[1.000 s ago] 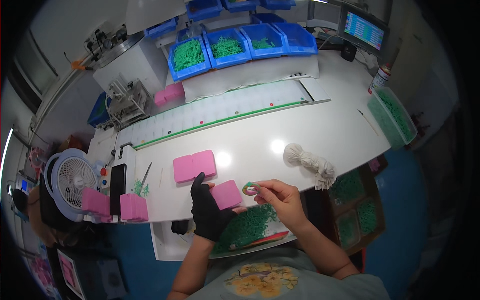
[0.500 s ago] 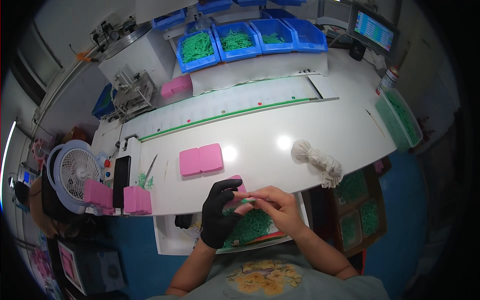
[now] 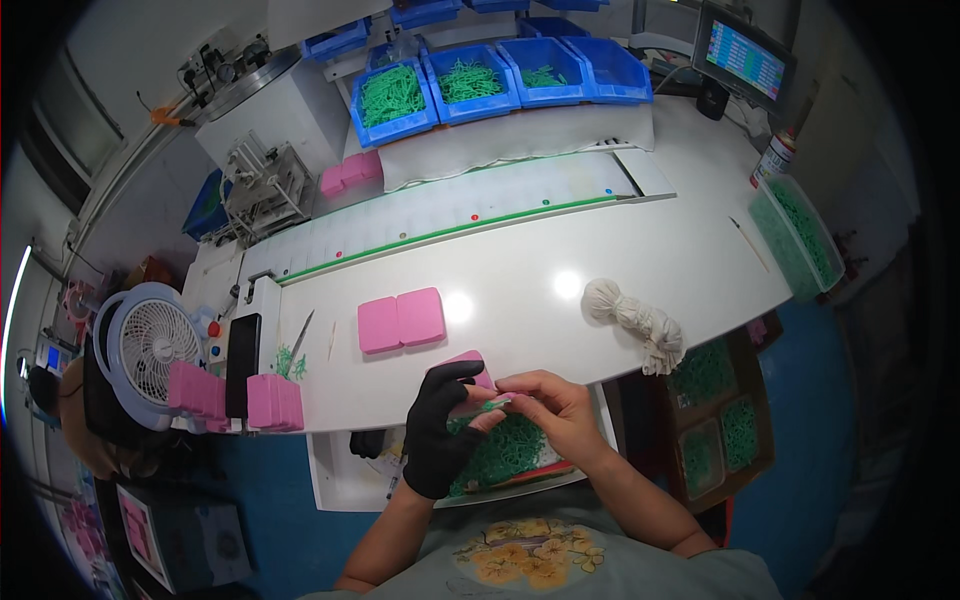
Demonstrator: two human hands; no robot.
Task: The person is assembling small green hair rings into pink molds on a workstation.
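Over the open drawer at the table's front edge, both hands meet. My left hand (image 3: 440, 430), in a black glove with bare thumb and fingertip, pinches a small green plastic piece (image 3: 492, 405). Bare and bent at the fingers, my right hand (image 3: 562, 415) pinches the other end of that piece; its fingers partly hide it, and its exact shape is too small to tell. Beneath them, a heap of green pieces (image 3: 505, 450) lies in the drawer (image 3: 335, 480). A pink block (image 3: 478, 368) lies at the table edge just behind my fingers.
A pair of pink blocks (image 3: 402, 320) and a bundled white cloth (image 3: 635, 325) lie on the table. Behind runs a conveyor belt (image 3: 440, 205), with blue bins (image 3: 470, 105) of green pieces beyond. A fan (image 3: 160, 340) and more pink blocks (image 3: 273, 402) stand left, a clear tub (image 3: 795, 240) right.
The coloured dots on the conveyor belt have shifted to the left, and a blue one shows at its right end. My hands have barely moved, with the green piece still between them.
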